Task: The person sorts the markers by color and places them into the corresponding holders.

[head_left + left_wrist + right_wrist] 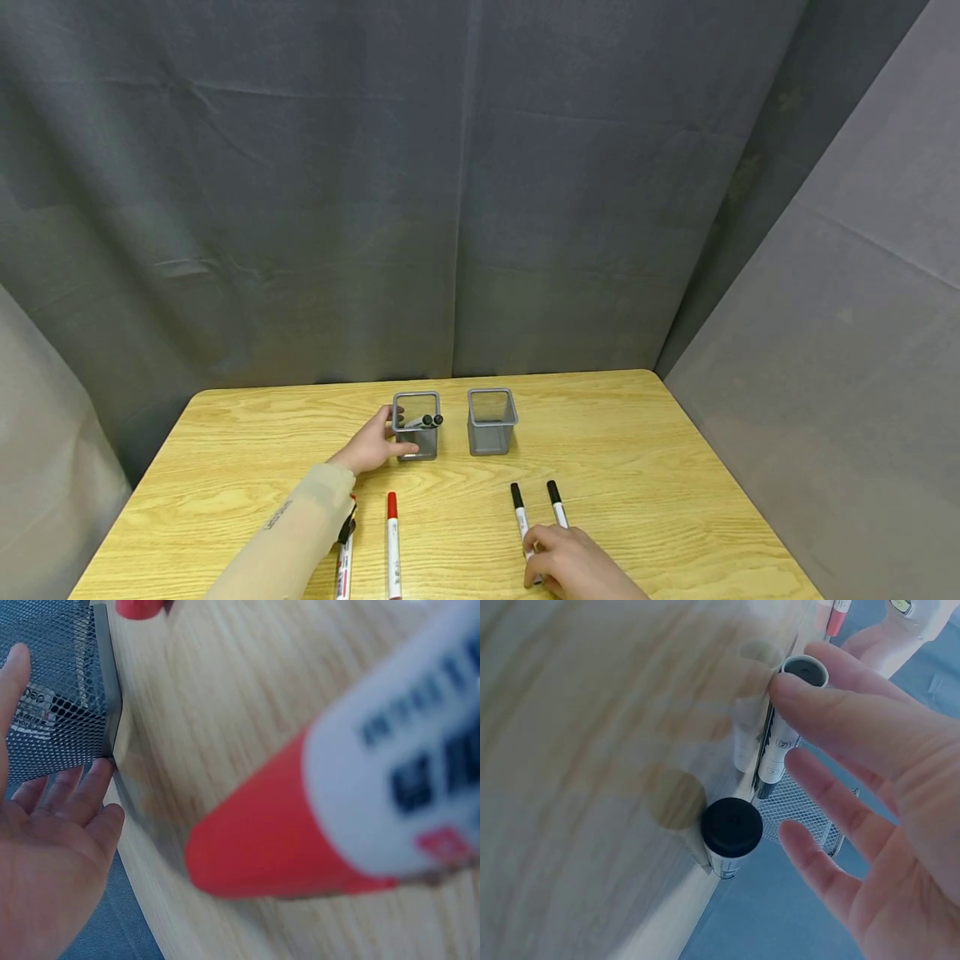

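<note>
My left hand [371, 443] grips a grey mesh pen holder [416, 398] by its left side, thumb at the front and fingers toward the back. Black-ended markers [426, 421] lean inside that holder. In the left wrist view, the hand [56, 855] is against the mesh [64, 742], and a printed white barrel shows through. On the right, my right hand [573, 562] pinches the near end of a black-capped marker [521, 512] between thumb and index finger; the right wrist view shows this marker [782, 739]. A second black-capped marker [557, 502] lies beside it, partly hidden by the hand.
Another grey mesh pen holder [491, 442] stands right of the gripped one. A red-capped marker [393, 542] lies on the wooden table [637, 467]; another red-ended marker [344, 571] lies beside the left sleeve [288, 533]. Grey curtains [337, 208] hang behind the table.
</note>
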Demonstrator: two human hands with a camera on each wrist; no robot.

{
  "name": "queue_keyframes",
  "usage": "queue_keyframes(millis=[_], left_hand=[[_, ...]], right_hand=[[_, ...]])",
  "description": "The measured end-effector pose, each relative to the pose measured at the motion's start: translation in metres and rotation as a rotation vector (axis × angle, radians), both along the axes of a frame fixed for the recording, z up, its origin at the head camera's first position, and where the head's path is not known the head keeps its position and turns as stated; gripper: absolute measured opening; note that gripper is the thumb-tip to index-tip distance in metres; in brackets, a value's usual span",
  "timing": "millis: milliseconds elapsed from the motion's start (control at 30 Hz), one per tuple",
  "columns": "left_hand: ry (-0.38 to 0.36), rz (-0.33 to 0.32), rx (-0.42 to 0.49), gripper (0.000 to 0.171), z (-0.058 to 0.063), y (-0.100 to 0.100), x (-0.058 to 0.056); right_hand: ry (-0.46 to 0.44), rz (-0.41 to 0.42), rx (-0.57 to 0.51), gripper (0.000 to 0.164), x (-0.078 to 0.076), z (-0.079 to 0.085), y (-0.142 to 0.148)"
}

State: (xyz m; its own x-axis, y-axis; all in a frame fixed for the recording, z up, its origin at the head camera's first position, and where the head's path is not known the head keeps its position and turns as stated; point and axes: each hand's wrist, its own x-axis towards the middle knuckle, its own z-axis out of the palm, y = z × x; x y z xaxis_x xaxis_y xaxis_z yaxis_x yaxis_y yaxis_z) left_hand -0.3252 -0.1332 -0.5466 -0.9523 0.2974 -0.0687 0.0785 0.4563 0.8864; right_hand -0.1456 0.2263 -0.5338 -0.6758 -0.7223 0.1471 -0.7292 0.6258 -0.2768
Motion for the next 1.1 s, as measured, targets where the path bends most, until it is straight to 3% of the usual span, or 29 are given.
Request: queue_keyframes(millis=[833, 1100], left_hand=[[0.003, -0.005, 0.002, 0.079, -0.0009, 0.0, 0.0002], [0.002, -0.008, 0.001, 0.08, 0.0009, -0.0003, 0.0008]], right_hand=[[0.001, -0.009, 0.04, 0.027, -0.0005, 0.004, -0.0016], [0.086, 0.004, 0.002, 0.023, 0.0023, 0.0091, -0.0041]])
